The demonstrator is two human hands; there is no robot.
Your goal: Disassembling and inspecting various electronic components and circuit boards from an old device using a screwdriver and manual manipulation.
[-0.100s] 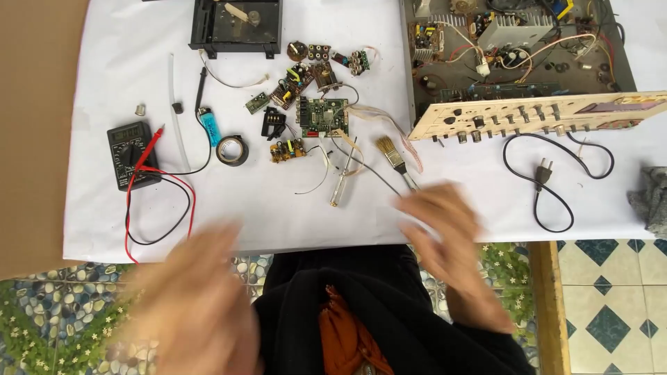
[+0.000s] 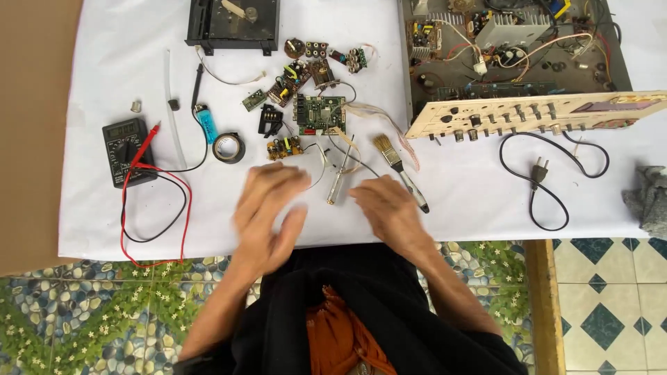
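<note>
Both hands empty and spread — left hand (image 2: 267,208) and right hand (image 2: 385,208) flanking the slim metal-shafted screwdriver (image 2: 338,177) on the white table cover (image 2: 472,187) — green circuit board (image 2: 319,114) lying untouched beyond.

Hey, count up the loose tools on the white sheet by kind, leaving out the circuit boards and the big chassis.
Multimeter: 1
Paintbrush: 1
Roll of black tape: 1
Blue lighter: 1
Screwdriver: 1
Total: 5
</note>
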